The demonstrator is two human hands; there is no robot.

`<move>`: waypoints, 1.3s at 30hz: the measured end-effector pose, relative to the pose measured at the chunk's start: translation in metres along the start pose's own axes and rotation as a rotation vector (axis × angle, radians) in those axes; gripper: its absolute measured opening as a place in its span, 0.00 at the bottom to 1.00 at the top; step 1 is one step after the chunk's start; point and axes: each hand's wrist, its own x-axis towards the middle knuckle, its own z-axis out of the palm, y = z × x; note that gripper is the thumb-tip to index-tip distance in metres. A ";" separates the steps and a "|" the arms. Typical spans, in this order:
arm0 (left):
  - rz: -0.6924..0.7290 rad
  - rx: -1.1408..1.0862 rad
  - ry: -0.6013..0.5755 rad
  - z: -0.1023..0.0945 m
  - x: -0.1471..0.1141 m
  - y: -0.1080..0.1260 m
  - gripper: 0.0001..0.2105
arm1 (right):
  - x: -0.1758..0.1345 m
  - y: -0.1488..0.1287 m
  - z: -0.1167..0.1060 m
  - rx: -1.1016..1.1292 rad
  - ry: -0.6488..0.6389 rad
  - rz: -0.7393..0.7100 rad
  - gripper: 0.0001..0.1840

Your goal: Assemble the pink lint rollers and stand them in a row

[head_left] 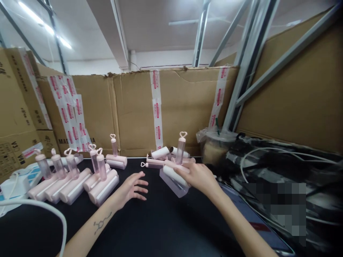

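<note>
My right hand [199, 176] is closed around a pink lint roller [175, 175] with a white roll. Its heart-tipped handle points up, and a clear cover [175, 187] hangs below the roll. Left of it, my left hand [134, 189] is held over the black table with its fingers spread, touching nothing. Several pink lint rollers [76, 185] stand in a group at the left, handles upright. One more lint roller [116, 160] stands behind them. Beyond my right hand lie loose roller parts, among them a white roll [160, 152] and a pink handle [154, 164] with a heart end.
A cardboard wall [134, 107] with tape closes off the back. At the right are a lidded drink cup [215, 146], a dark plastic bag [257, 160] with a white cable, and a flat dark device [249, 217]. A white charger [16, 185] and cable lie at the left.
</note>
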 end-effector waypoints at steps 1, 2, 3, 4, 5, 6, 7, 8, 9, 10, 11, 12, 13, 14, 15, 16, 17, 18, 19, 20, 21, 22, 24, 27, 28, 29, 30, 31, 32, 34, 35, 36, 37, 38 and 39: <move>0.034 0.063 0.030 0.000 0.002 -0.003 0.29 | 0.001 0.001 0.004 0.028 -0.034 -0.015 0.22; 0.063 0.112 0.060 0.000 0.004 -0.006 0.30 | 0.002 0.000 0.008 0.091 -0.071 -0.049 0.22; 0.092 0.153 0.091 -0.001 0.006 -0.009 0.32 | 0.002 -0.001 0.013 0.180 -0.105 -0.098 0.22; 0.124 0.188 0.115 -0.002 0.007 -0.012 0.35 | 0.002 -0.003 0.016 0.282 -0.135 -0.156 0.21; 0.161 0.223 0.126 -0.004 0.007 -0.014 0.39 | 0.002 -0.006 0.018 0.384 -0.163 -0.216 0.21; 0.202 0.262 0.126 -0.006 0.007 -0.016 0.42 | 0.001 -0.009 0.018 0.478 -0.191 -0.266 0.21; 0.240 0.300 0.111 -0.009 0.007 -0.017 0.45 | 0.000 -0.012 0.018 0.563 -0.225 -0.304 0.21; 0.268 0.332 0.083 -0.010 0.007 -0.019 0.48 | -0.002 -0.015 0.017 0.637 -0.265 -0.329 0.21; 0.279 0.356 0.046 -0.012 0.007 -0.020 0.48 | -0.004 -0.019 0.016 0.699 -0.308 -0.348 0.21; 0.274 0.370 0.007 -0.013 0.007 -0.021 0.47 | -0.006 -0.022 0.015 0.748 -0.345 -0.362 0.21; 0.261 0.383 -0.026 -0.013 0.006 -0.021 0.44 | -0.008 -0.026 0.014 0.786 -0.372 -0.371 0.20; 0.249 0.395 -0.055 -0.013 0.006 -0.021 0.41 | -0.010 -0.028 0.014 0.815 -0.387 -0.379 0.20; 0.237 0.405 -0.078 -0.013 0.006 -0.021 0.38 | -0.011 -0.030 0.016 0.838 -0.391 -0.388 0.19; 0.229 0.410 -0.093 -0.013 0.006 -0.020 0.35 | -0.012 -0.032 0.018 0.853 -0.385 -0.402 0.19; 0.221 0.415 -0.102 -0.013 0.005 -0.019 0.34 | -0.012 -0.033 0.020 0.861 -0.375 -0.420 0.19; 0.215 0.422 -0.107 -0.014 0.005 -0.018 0.33 | -0.011 -0.033 0.022 0.858 -0.365 -0.439 0.19; 0.208 0.433 -0.112 -0.014 0.005 -0.017 0.32 | -0.011 -0.033 0.025 0.845 -0.352 -0.457 0.19; 0.203 0.447 -0.114 -0.015 0.005 -0.015 0.32 | -0.010 -0.032 0.027 0.821 -0.338 -0.470 0.19; 0.199 0.463 -0.115 -0.016 0.004 -0.014 0.31 | -0.009 -0.031 0.027 0.787 -0.325 -0.479 0.19; 0.198 0.478 -0.116 -0.017 0.004 -0.013 0.31 | -0.009 -0.030 0.027 0.747 -0.316 -0.483 0.18; 0.196 0.489 -0.118 -0.018 0.004 -0.012 0.31 | -0.008 -0.029 0.026 0.701 -0.308 -0.483 0.18; 0.194 0.496 -0.118 -0.018 0.003 -0.011 0.31 | -0.008 -0.028 0.024 0.653 -0.303 -0.484 0.17; 0.183 0.499 -0.123 -0.020 0.003 -0.009 0.31 | -0.009 -0.028 0.017 0.566 -0.296 -0.489 0.17; 0.157 0.500 -0.129 -0.021 0.002 -0.009 0.30 | -0.011 -0.031 0.005 0.468 -0.269 -0.524 0.15; 0.151 0.504 -0.130 -0.021 0.002 -0.009 0.30 | -0.012 -0.032 0.002 0.438 -0.257 -0.539 0.15; 0.148 0.510 -0.133 -0.022 0.001 -0.009 0.30 | -0.012 -0.033 -0.001 0.408 -0.247 -0.554 0.15; 0.149 0.519 -0.137 -0.022 0.001 -0.009 0.30 | -0.013 -0.035 -0.002 0.378 -0.240 -0.567 0.14; 0.152 0.531 -0.141 -0.022 0.001 -0.010 0.30 | -0.013 -0.036 -0.002 0.350 -0.236 -0.577 0.14; 0.157 0.545 -0.140 -0.023 0.001 -0.010 0.31 | -0.013 -0.036 -0.001 0.324 -0.239 -0.582 0.14; 0.156 0.591 -0.117 -0.023 0.001 -0.010 0.32 | -0.014 -0.037 0.003 0.282 -0.258 -0.572 0.13; 0.146 0.624 -0.095 -0.024 0.001 -0.010 0.32 | -0.015 -0.037 0.006 0.272 -0.273 -0.560 0.13; 0.135 0.659 -0.072 -0.024 0.000 -0.009 0.33 | -0.016 -0.036 0.010 0.273 -0.293 -0.549 0.14; 0.125 0.690 -0.055 -0.024 0.000 -0.009 0.33 | -0.017 -0.036 0.013 0.287 -0.316 -0.545 0.15; 0.120 0.712 -0.053 -0.024 0.000 -0.009 0.32 | -0.019 -0.035 0.016 0.307 -0.339 -0.547 0.17; 0.120 0.719 -0.066 -0.024 0.000 -0.008 0.32 | -0.020 -0.034 0.019 0.322 -0.360 -0.549 0.21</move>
